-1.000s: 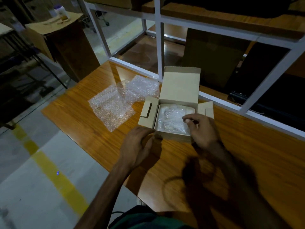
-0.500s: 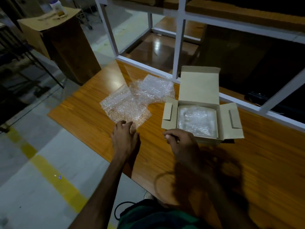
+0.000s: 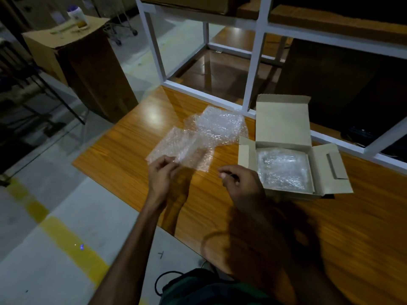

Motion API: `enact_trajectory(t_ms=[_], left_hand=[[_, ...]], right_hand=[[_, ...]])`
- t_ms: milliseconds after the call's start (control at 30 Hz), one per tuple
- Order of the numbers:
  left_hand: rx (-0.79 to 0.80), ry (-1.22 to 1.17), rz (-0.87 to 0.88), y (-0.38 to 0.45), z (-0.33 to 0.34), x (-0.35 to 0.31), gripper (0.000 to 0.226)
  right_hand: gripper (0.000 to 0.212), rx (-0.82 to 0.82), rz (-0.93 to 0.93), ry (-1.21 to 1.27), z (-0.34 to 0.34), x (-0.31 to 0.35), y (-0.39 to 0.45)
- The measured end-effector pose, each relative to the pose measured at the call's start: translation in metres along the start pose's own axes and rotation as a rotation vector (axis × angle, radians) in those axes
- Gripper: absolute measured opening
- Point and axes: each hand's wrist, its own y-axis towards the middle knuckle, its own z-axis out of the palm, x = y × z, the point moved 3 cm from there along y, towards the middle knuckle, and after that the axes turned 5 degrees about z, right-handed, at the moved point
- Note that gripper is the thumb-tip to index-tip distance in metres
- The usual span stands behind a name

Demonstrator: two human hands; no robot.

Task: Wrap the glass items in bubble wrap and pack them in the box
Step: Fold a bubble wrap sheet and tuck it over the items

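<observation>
An open cardboard box point(image 3: 284, 119) stands on the wooden table point(image 3: 330, 227), lid raised and side flaps spread. Inside it lies a bundle wrapped in bubble wrap point(image 3: 283, 170); the glass under the wrap cannot be made out. Left of the box, loose bubble wrap sheets point(image 3: 193, 144) overlap flat on the table. My left hand point(image 3: 161, 176) pinches the near corner of the closest sheet between thumb and fingers. My right hand point(image 3: 241, 183) hovers over the table just left of the box, fingers loosely curled and holding nothing.
A white metal rack frame point(image 3: 253, 69) runs along the table's far side behind the box. A tall cardboard carton point(image 3: 72, 53) with a bottle point(image 3: 77, 17) on top stands on the floor at the far left. The table's left edge drops to a floor with a yellow line point(image 3: 66, 236).
Both hands moved left, away from the box. My left hand went from resting on the table to pinching the nearest sheet's corner. My view also shifted left.
</observation>
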Motion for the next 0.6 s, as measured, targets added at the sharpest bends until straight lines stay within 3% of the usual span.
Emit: enact_trajectory(t_ms=[133, 333, 400, 600], left_hand=[[0.186, -0.263, -0.157, -0.002, -0.012, -0.051, 0.017], [0.41, -0.357, -0.162, -0.013, -0.023, -0.111, 0.015], [0.428, -0.363, -0.131, -0.011, -0.029, -0.128, 0.014], [0.277, -0.341, -0.035, 0.003, -0.037, -0.162, 0.02]], right_hand=[[0.057, 0.016, -0.035, 0.039, 0.01, 0.019, 0.015], [0.1, 0.246, 0.004, 0.1, 0.016, 0.05, 0.046], [0.092, 0.335, 0.039, 0.233, 0.015, 0.057, 0.055], [0.025, 0.389, 0.05, 0.317, 0.012, 0.051, 0.059]])
